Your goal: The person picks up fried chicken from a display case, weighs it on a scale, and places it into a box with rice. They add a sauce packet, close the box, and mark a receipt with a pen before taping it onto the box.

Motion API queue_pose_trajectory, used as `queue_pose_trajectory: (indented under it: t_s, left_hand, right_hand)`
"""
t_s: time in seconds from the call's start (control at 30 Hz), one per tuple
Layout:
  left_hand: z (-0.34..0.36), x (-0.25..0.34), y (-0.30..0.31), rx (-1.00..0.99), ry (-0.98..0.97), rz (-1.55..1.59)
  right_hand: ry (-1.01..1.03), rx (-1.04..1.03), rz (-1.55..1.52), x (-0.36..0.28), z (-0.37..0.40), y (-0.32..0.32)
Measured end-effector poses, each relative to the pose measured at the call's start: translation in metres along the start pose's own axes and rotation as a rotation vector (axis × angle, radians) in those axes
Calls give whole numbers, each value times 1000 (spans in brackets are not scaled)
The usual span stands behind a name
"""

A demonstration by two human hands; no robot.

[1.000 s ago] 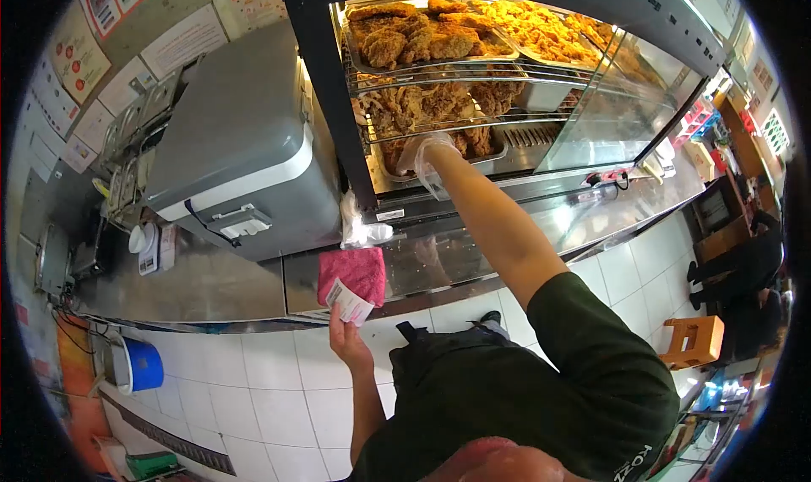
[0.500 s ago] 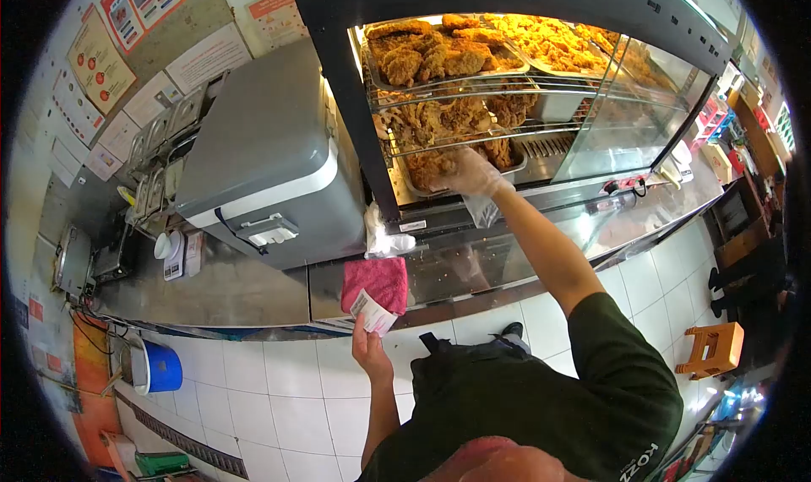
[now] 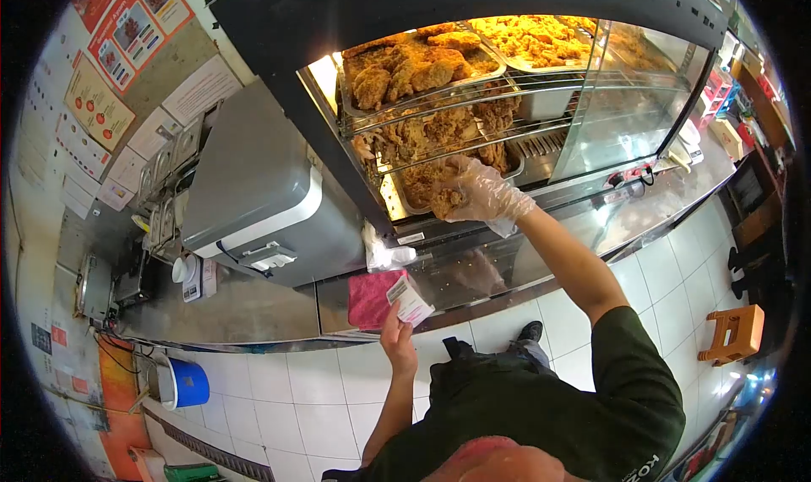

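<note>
My right hand (image 3: 488, 195), in a clear plastic glove, reaches to the open front of the lit display warmer. Its fingers are closed on a piece of fried chicken (image 3: 445, 201), held at the front of the lower tray. More fried chicken (image 3: 427, 134) lies behind it on the lower level. Above the wire rack, browned pieces (image 3: 414, 68) fill another tray. My left hand (image 3: 396, 343) pinches a small white printed paper (image 3: 410, 301) by its lower edge. Behind that paper, a folded pink cloth (image 3: 368, 299) lies at the counter's edge.
A glass panel (image 3: 591, 119) covers the warmer's right part. Left of the warmer stands a grey cooler box (image 3: 253, 178) on the steel counter (image 3: 245, 317). A blue bucket (image 3: 191, 383) and an orange stool (image 3: 733, 334) are on the tiled floor.
My right hand has drawn slightly back toward the warmer's front edge, and the chicken piece now shows in its fingers. My left hand has shifted right with the paper. The view has turned slightly.
</note>
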State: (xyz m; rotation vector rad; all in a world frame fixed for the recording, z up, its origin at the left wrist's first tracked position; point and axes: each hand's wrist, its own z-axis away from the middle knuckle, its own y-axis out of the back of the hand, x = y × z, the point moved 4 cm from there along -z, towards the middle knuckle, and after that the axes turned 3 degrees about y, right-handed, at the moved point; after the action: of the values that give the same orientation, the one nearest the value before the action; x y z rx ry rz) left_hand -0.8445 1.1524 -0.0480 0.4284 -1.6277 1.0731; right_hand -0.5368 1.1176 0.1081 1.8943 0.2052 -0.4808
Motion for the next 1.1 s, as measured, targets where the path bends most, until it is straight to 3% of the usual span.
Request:
queue_pose_trajectory:
  t_s: [0.2, 0.3, 0.33, 0.4, 0.43, 0.47, 0.53, 0.67, 0.7, 0.77, 0.83, 0.87, 0.93, 1.1]
  left_hand:
    - [-6, 3, -27, -26, 0, 40]
    - [-10, 5, -36, -20, -5, 98]
    - [-15, 7, -41, -41, -54, 62]
    - [-31, 9, -59, -98, -60, 21]
    - [-42, 15, -77, -125, -145, -48]
    - [-54, 20, -100, -163, -228, -112]
    - [-75, 33, -152, -303, -361, -127]
    - [-99, 43, -297, -585, -618, -134]
    - [-97, 41, -335, -645, -709, -202]
    - [-100, 34, -406, -690, -981, -356]
    - [-106, 19, -473, -650, -1301, -509]
    - [-114, 13, -498, -634, -1328, -504]
    - [-121, 1, -544, -401, -1487, -595]
    - [-135, -11, -563, -178, -1694, -634]
  right_hand:
    - [209, 65, 16, -9, 34, 23]
    - [-43, 199, -579, 8, 73, 20]
    - [-59, 206, -575, 8, 86, 15]
    - [-204, 368, -1868, 13, 124, 2]
    - [-195, 494, -2146, 7, 141, 2]
    - [-213, 570, -2135, 5, 158, 6]
    - [-179, 793, -2417, 6, 192, 14]
    - [-2, 887, -2423, 21, 262, 48]
    - [-93, 1038, -2416, 31, 285, 50]
    - [-113, 1112, -2356, 50, 326, 56]
    - [-146, 1170, -2195, 67, 357, 70]
    - [-190, 1217, -2138, 76, 380, 72]
    - [-47, 1207, -2140, 85, 408, 92]
    - [-115, 1363, -2059, 132, 476, 130]
